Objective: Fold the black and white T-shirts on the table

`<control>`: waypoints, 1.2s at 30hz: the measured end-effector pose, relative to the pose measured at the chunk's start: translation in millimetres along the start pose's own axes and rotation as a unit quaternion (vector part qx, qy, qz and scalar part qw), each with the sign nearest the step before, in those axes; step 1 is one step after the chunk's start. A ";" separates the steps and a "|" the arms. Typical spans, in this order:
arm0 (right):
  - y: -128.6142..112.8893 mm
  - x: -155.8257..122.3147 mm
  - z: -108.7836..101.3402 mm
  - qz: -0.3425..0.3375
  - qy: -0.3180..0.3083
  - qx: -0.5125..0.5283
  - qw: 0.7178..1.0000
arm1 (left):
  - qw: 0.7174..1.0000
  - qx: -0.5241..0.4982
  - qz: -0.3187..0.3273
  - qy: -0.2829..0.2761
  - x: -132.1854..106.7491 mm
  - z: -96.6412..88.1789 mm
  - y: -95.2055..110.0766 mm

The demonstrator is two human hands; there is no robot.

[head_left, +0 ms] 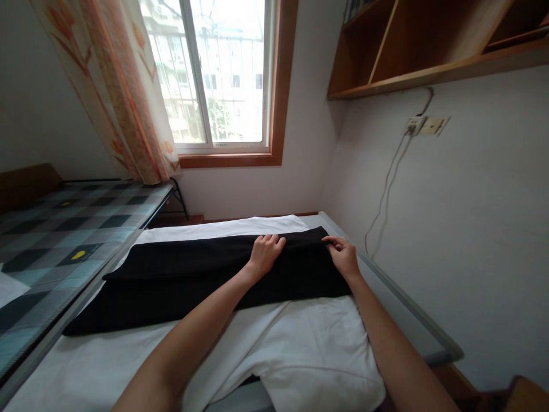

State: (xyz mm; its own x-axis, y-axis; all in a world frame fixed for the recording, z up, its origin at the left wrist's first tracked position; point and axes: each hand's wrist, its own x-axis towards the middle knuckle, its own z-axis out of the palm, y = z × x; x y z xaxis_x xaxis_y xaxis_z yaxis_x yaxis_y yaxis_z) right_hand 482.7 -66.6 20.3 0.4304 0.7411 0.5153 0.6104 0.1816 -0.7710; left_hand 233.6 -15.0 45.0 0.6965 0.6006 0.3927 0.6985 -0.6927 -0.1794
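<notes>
A long black cloth [180, 280] lies folded across a white sheet [309, 343] on a narrow bed. My left hand [265, 253] rests on the cloth's far edge, fingers curled over the fold. My right hand [342, 255] is at the cloth's right far corner, with fingertips pinching the edge. Both forearms reach forward over the white sheet.
A bed with a checked blue-grey cover [64, 240] stands at the left. Ahead is a window [223, 74] with a patterned curtain [115, 86]. A wooden shelf [429, 51] hangs over the right wall, with a socket and cable [418, 125] below it.
</notes>
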 end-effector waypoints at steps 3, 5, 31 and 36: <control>-1.9 -0.1 -0.8 0.045 -0.023 0.037 0.998 | 1.000 -0.006 0.011 -0.008 -0.6 1.3 -1.2; -5.1 -0.8 -2.3 0.060 -0.040 0.045 0.996 | 0.999 -0.013 0.029 -0.026 -1.5 3.8 0.6; 6.9 4.9 -13.5 0.131 -0.090 0.074 0.985 | 0.997 -0.057 -0.001 -0.054 -2.5 1.3 5.9; 7.2 2.9 -13.0 0.149 -0.093 0.069 0.982 | 0.996 -0.060 -0.002 -0.059 -3.1 1.6 8.7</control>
State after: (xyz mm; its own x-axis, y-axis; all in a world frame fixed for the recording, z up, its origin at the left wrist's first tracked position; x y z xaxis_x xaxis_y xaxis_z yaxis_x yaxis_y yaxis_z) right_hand 497.0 -71.5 21.1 0.4395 0.8776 0.1916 0.3745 0.0148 -0.9271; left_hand 237.7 -22.3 40.8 0.7137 0.6408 0.2828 0.6811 -0.7291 -0.0668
